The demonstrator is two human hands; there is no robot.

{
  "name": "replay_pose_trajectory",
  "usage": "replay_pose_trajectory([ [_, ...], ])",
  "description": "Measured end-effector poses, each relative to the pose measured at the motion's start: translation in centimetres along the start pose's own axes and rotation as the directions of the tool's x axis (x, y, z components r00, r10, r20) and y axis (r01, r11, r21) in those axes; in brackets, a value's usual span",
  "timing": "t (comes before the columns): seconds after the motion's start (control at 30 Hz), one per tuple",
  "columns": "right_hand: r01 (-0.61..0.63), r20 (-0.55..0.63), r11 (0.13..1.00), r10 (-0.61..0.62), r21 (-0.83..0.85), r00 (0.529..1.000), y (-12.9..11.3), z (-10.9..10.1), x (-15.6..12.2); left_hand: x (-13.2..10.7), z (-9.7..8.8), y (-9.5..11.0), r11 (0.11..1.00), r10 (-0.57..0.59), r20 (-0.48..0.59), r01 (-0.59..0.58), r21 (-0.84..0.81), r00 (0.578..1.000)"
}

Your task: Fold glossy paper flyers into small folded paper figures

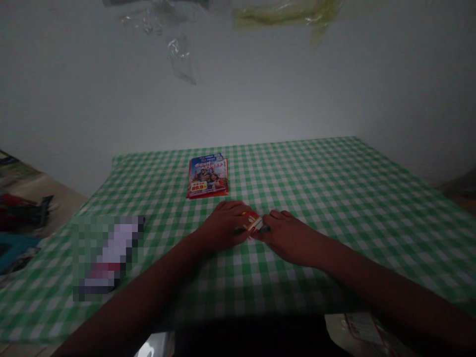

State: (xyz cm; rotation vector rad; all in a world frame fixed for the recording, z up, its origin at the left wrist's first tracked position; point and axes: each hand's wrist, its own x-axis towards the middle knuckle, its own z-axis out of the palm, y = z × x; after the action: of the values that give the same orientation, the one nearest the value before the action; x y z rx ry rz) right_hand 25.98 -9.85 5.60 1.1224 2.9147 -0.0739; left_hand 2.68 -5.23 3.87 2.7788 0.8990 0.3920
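Near the middle of the table, my left hand point(228, 223) and my right hand point(284, 234) meet over a small piece of folded printed paper point(252, 221) with red, yellow and white on it. The fingers of my left hand curl over its left side. My right hand pinches the right edge, its fingertips close to the left ones. Parts of the paper are hidden beneath both hands. Beyond my left hand lies a short stack of printed leaflets point(208, 177), blue and red, with "89.9" on the top one.
A green and white checked cloth point(297, 178) covers the table. At left lies a blurred-out, phone-like object point(115, 248). Behind the table rises a pale wall point(260, 99) with strips of clear and yellow tape point(286, 15). A blue item point(17, 250) is on the floor at far left.
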Motion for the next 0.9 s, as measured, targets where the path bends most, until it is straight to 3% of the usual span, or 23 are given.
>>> replay_pose_trajectory([
  [0.17,0.075,-0.054,0.996,-0.072,0.057,0.996,0.2,0.3,-0.1,-0.4,0.3,-0.8,1.000,-0.026,0.025,0.026,-0.001,0.999],
  [0.33,0.114,-0.088,0.989,-0.105,0.093,0.991,0.3,0.6,0.2,-0.4,0.5,-2.2,0.992,0.038,0.064,-0.030,-0.124,0.997],
  [0.57,0.140,-0.136,0.987,-0.129,0.078,0.982,0.4,1.3,0.6,0.0,0.6,-2.9,0.967,0.092,0.009,-0.087,-0.241,0.996],
  [0.9,0.161,-0.115,0.978,-0.147,0.130,0.983,0.7,0.8,0.5,-0.6,0.7,-2.7,0.981,0.060,0.041,-0.052,-0.186,0.997],
])
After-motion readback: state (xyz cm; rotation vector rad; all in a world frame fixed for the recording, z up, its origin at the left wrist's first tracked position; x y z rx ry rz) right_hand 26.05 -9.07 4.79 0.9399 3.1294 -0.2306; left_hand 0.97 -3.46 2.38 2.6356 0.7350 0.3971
